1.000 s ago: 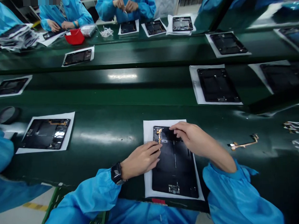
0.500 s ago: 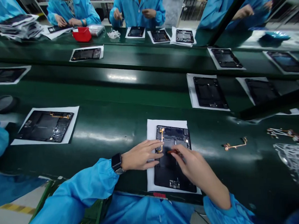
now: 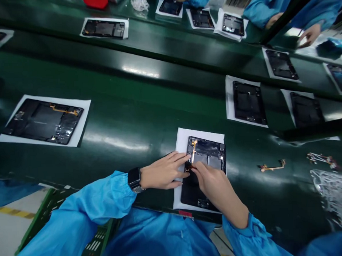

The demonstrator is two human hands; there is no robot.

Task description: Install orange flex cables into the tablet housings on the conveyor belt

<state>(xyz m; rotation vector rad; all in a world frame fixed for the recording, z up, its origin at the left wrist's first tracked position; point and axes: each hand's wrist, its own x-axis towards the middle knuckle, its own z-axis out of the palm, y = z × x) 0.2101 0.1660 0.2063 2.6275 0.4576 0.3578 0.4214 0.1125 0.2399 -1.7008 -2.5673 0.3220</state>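
A black tablet housing (image 3: 190,191) lies on a white sheet (image 3: 178,195) at the bench's front edge. An orange flex cable (image 3: 194,149) runs along its upper left side. My left hand (image 3: 168,171), fingers spread, rests over the sheet and the housing's left edge, fingertips near the cable's lower end. My right hand (image 3: 211,181) is above the middle of the housing, thumb and fingers pinched on a small reddish-brown piece (image 3: 192,166). Its tip meets the housing's left edge between my left fingertips. The fingers hide most of it, so its kind is unclear.
Another housing (image 3: 43,118) lies on a sheet at left. To the right are a loose flex cable (image 3: 273,167), a cable bundle (image 3: 322,160) and a clear plastic bag (image 3: 335,196). More housings (image 3: 249,102) lie along the green bench (image 3: 117,126). Co-workers' hands (image 3: 310,35) show across it.
My right hand has moved the small piece left to the housing's edge, beside my left fingertips. My left hand stays nearly in place. The camera view has tilted down.
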